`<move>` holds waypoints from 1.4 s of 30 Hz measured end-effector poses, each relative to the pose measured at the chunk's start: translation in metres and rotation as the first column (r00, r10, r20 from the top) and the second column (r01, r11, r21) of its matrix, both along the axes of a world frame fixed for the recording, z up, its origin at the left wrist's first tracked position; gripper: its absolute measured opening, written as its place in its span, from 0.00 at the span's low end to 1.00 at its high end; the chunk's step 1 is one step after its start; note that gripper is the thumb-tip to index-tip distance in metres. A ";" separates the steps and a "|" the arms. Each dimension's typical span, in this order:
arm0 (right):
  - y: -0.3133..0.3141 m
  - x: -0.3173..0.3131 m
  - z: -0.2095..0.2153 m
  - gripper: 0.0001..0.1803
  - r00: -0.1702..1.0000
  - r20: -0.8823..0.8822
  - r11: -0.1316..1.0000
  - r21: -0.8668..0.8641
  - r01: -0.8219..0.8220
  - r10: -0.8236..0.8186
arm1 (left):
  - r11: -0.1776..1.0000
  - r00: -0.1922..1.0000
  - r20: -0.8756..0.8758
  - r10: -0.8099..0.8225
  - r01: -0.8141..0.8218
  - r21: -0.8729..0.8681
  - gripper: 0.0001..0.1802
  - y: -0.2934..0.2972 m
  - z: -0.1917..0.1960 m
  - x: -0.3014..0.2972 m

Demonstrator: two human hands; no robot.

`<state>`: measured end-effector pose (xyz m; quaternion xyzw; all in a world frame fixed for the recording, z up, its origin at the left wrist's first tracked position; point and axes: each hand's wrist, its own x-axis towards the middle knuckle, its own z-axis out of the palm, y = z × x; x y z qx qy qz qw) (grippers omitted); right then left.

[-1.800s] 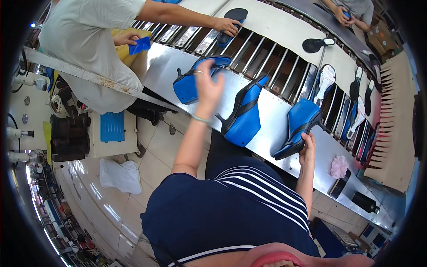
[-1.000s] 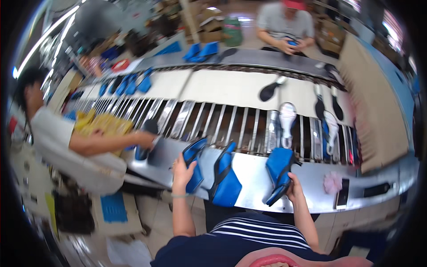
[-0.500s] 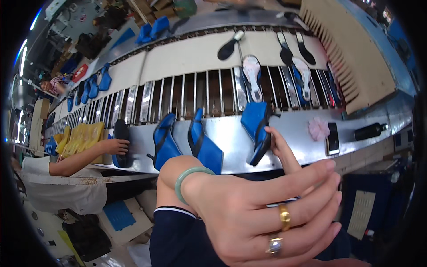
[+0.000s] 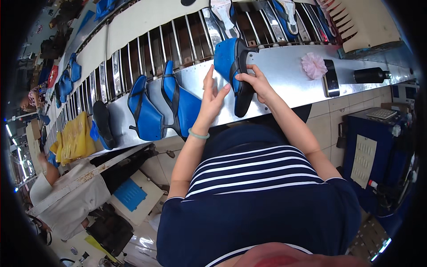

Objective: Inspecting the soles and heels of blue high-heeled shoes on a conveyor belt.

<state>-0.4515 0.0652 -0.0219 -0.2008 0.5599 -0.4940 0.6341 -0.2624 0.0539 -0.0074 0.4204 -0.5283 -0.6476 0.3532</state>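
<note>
Right hand (image 4: 257, 84) grips the blue wedge shoe (image 4: 235, 71) by its black sole edge, thumb & fingers clamped, shoe standing on its side on the metal surface (image 4: 284, 75). Left hand (image 4: 212, 95) open, fingers spread, just beside the shoe's left face, maybe brushing it, can't tell for sure. Risk: one-handed grip near the surface edge, so shoe could tip or slide off toward the lap. Two more blue shoes (image 4: 162, 109) sit further left; pink flower (image 4: 314, 65) & phone (image 4: 331, 78) to the right.

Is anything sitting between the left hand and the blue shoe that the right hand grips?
Nothing visible. The left hand is open beside the shoe, with only bare metal bench between them. The right hand already grips the shoe's black sole edge.
</note>
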 end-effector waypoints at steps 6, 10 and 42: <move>0.009 0.000 0.006 0.30 0.998 0.055 1.000 -0.016 -0.019 0.019 | 0.916 0.859 -0.508 0.061 0.154 0.370 0.46 0.021 -0.026 -0.015; 0.015 -0.003 0.004 0.29 0.995 0.034 0.994 -0.069 -0.089 0.091 | 0.925 0.826 -0.553 0.105 0.123 0.359 0.48 0.027 -0.024 -0.010; 0.015 0.016 0.008 0.33 0.989 -0.100 0.989 -0.087 -0.121 0.113 | 0.928 0.819 -0.502 0.278 -0.093 0.361 0.45 0.021 -0.022 -0.007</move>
